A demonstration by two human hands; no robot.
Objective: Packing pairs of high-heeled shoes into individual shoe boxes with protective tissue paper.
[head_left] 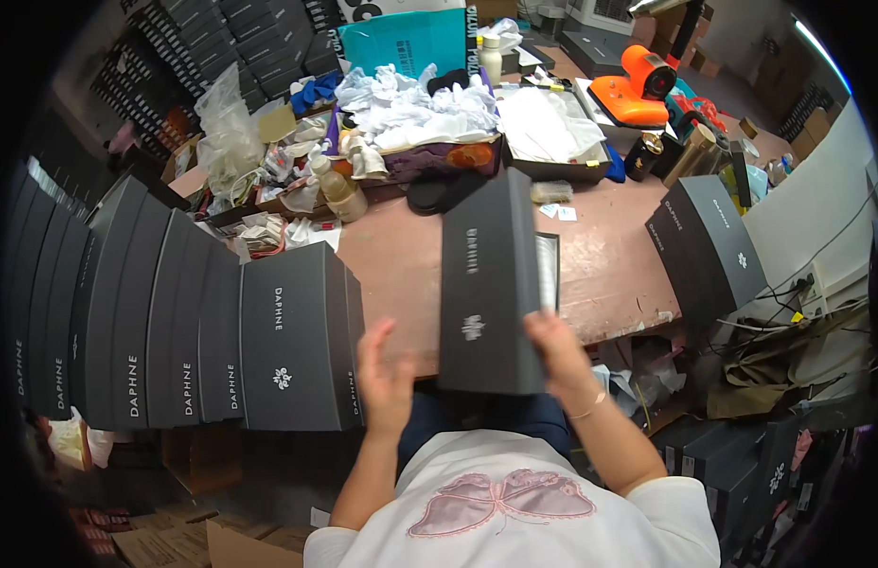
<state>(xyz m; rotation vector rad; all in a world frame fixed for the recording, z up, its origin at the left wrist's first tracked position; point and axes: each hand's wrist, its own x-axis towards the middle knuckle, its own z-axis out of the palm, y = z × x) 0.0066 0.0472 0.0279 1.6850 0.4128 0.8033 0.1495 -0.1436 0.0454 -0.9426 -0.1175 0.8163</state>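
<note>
- Head view: I see the right hand (558, 358) holding a dark box (484, 293) by its lower right edge.
- That box is at the middle, over the pinkish table's (393, 260) near edge.
- I see the left hand (386, 383) loosely spread, between it and the row of boxes (178, 331).

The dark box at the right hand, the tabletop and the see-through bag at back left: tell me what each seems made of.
Dark box: looks like matte cardboard, with flat panels, straight edges and pale printing.
Tabletop: perhaps painted or coated wood; dull pinkish surface, pale worn patches along its front edge.
See-through bag: likely thin, shiny plastic film, being translucent and crinkled.
</note>
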